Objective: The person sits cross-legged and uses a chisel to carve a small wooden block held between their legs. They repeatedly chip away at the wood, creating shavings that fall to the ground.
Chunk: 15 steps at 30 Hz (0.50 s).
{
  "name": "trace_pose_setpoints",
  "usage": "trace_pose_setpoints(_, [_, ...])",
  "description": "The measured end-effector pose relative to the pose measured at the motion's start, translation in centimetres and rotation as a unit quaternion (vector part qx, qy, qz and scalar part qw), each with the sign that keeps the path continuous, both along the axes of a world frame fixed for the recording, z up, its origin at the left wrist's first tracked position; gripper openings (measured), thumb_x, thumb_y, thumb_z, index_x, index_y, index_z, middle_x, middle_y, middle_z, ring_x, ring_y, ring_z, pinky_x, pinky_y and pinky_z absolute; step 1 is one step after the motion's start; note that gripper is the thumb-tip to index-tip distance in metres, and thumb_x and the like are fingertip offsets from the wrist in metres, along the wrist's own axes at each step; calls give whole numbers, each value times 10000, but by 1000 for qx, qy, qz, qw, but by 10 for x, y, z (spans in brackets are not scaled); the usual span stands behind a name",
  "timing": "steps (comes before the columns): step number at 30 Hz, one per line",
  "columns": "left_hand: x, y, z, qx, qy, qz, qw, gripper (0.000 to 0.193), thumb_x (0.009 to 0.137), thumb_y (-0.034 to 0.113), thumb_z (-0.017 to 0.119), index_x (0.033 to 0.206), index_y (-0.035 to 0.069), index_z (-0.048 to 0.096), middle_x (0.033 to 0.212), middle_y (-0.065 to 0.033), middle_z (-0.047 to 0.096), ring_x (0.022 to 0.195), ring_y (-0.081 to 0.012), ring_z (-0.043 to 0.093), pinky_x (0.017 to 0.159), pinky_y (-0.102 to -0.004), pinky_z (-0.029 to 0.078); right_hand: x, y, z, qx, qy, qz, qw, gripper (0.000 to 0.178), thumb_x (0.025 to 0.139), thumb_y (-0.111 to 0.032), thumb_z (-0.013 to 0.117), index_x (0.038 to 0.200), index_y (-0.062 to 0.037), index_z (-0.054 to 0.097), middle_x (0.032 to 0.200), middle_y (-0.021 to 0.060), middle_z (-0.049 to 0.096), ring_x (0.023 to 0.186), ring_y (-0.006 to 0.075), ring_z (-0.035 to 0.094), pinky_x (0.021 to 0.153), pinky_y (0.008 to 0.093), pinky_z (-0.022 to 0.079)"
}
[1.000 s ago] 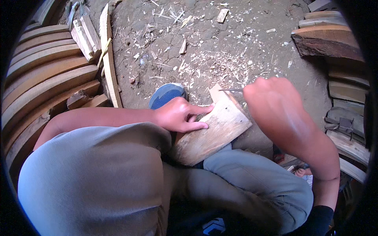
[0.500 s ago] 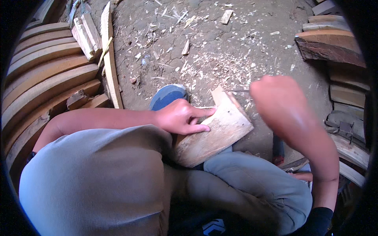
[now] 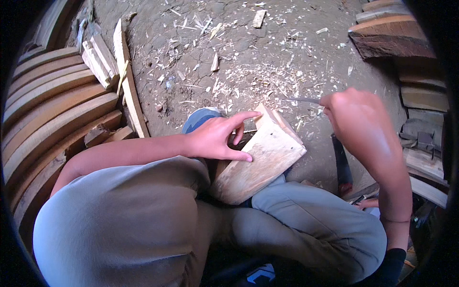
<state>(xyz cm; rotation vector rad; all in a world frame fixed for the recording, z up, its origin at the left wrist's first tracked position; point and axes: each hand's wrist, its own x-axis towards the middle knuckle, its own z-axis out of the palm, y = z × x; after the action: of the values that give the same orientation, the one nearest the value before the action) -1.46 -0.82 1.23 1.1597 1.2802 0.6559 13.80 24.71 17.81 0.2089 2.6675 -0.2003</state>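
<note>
A pale wooden block [image 3: 260, 160] with a notched far end leans across my lap, tilted toward the floor. My left hand [image 3: 215, 137] grips its left side, the thumb on the broad face and the index finger stretched to the notched tip; the other fingers are partly hidden. Off to the right, my right hand [image 3: 356, 119] is closed round a knife, whose handle the fist hides. The thin knife blade [image 3: 305, 100] points left, apart from the block and above the shaving-strewn floor.
Curved wooden pieces [image 3: 57, 103] are stacked along the left, beside a long pale plank [image 3: 128, 81]. More timber [image 3: 392, 36] is piled on the right. Wood shavings [image 3: 253, 81] litter the dirt floor. A blue shoe [image 3: 203, 118] shows beyond my left hand.
My right hand has drawn the knife to the right, off the block's notched end. My left index finger has stretched from the block's side to its notched tip. The view has shifted slightly.
</note>
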Motion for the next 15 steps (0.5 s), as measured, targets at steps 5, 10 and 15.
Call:
trace_pose_setpoints(5, [2, 3, -1, 21, 8, -28, 999, 941, 859, 387, 857, 1610, 130, 352, 718, -13, 570, 615, -128, 569, 593, -325, 472, -1, -16, -20, -97, -64, -121, 986, 208, 948, -151, 631, 1049, -46, 781, 905, 204, 728, 894, 380, 708, 815, 485, 543])
trace_pose_setpoints(10, [9, -8, -3, 33, -22, -6, 999, 835, 923, 403, 774, 1603, 117, 384, 629, -21, 578, 524, -184, 593, 555, -346, 478, 1, -18, -34, -101, -87, -85, 987, 200, 927, -122, 623, 1024, -38, 776, 895, 211, 723, 884, 392, 709, 814, 493, 546])
trace_pose_setpoints(15, [10, -9, -6, 62, -11, -10, 998, 821, 933, 368, 772, 1608, 110, 384, 583, -30, 578, 499, -188, 590, 541, -347, 480, -1, -21, -49, -110, -66, -35, 991, 139, 850, -67, 613, 837, -18, 742, 860, 208, 737, 854, 369, 747, 770, 466, 591])
